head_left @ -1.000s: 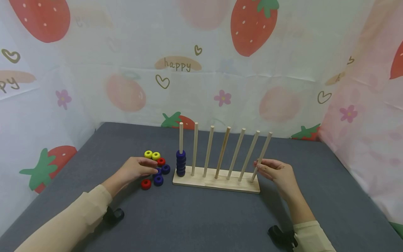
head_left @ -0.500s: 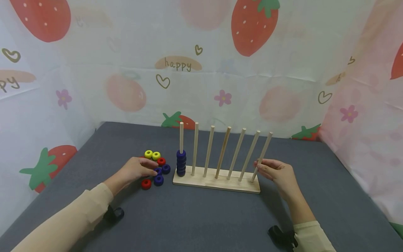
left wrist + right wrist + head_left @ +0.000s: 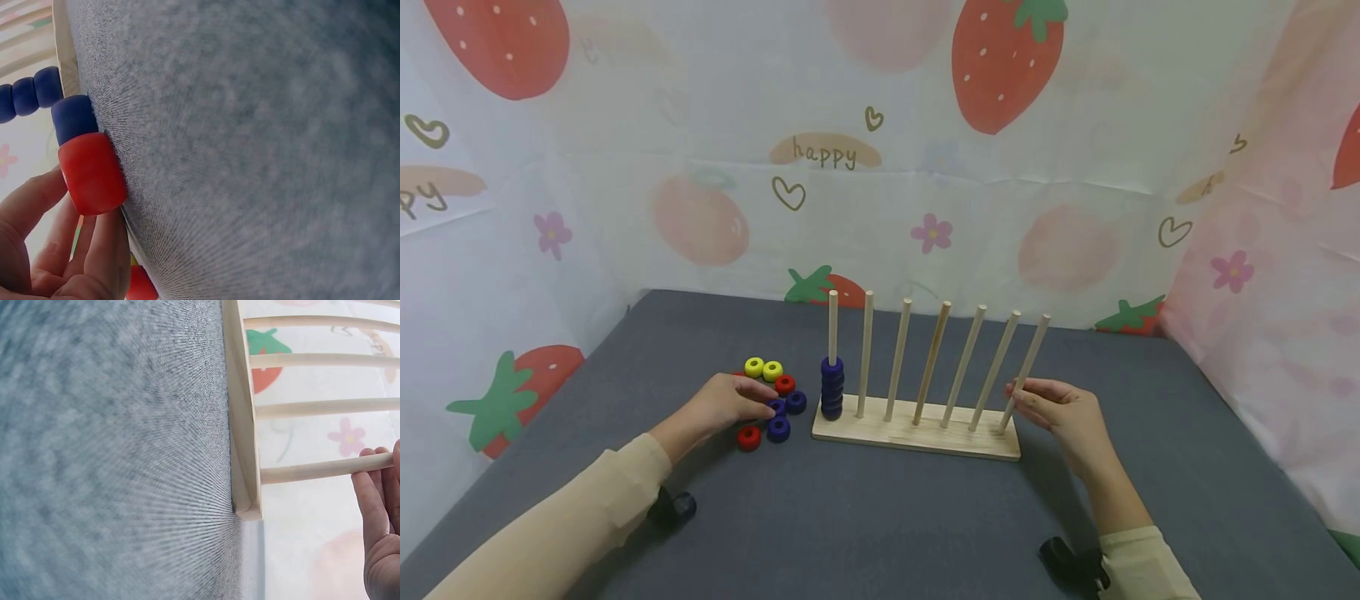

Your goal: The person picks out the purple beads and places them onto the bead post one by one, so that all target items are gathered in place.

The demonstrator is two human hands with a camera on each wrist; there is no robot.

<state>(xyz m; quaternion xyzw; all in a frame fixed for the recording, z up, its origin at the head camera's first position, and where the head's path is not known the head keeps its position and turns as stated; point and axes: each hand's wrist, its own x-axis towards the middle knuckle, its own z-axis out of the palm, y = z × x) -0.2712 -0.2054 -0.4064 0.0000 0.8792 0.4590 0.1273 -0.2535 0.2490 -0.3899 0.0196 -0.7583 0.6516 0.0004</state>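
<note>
Layout: loose blue, red and yellow round beads [image 3: 778,435] lay left of the pale wooden seven-peg rack [image 3: 895,431].
Rack stood on the grey cloth-topped table [image 3: 880,525]; a stack of dark blue round beads [image 3: 832,392] sat on its leftmost wooden peg [image 3: 832,329]. Of the loose lot, two yellow beads [image 3: 772,377] lay rearmost, one red bead [image 3: 748,444] front-left; left hand [image 3: 722,406] was between these. Right hand [image 3: 1069,419] was on the rightmost wooden peg [image 3: 1033,346].

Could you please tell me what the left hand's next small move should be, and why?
Probably the left hand should lift the blue ring-shaped bead at its fingertips: the leftmost wooden peg bears only blue beads, with room above, and the right hand grips the rightmost peg.
</note>
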